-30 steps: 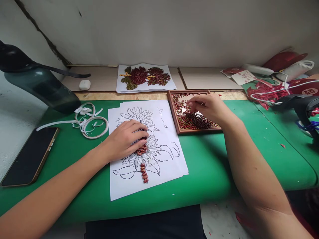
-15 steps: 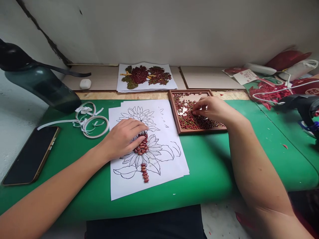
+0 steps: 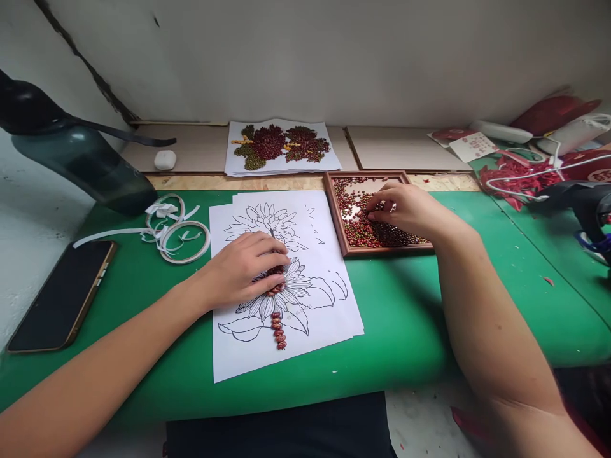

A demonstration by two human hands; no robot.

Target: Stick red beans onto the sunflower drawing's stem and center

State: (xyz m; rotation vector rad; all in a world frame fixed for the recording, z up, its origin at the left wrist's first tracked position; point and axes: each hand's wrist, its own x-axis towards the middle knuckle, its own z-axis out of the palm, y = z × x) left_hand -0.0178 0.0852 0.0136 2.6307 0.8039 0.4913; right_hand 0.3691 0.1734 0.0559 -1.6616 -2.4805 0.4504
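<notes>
"White paper sheet with black line-drawn flowers (image 3: 317, 261): where does it lie from the hands?"

"Directly under the left hand (image 3: 251, 270), on the green-covered table (image 3: 391, 331), and to the left of the right hand (image 3: 401, 207)."

"What is the left hand doing?"

"Its fingers are bent loosely over a cluster of glossy dark red beans (image 3: 275, 289) at the heart of the lower flower. I can't tell if it grips any of them. Nearer the person than that hand, a short row of mottled red beans (image 3: 278, 331) runs down the stem line."

"And the right?"

"Thumb and forefinger are drawn close together in the shallow brown-framed tray (image 3: 382, 252), among small red and green beans (image 3: 356, 236). Whether a bean sits between the tips is hidden."

"So which step is this?"

"I'd judge it to be picking beans from the tray, with the left hand kept at the cluster."

"And the next move calls for?"

"A fine fingertip pinch on the right, I think, and a light left hand, since loose beans beneath it could be knocked out of line."
</notes>
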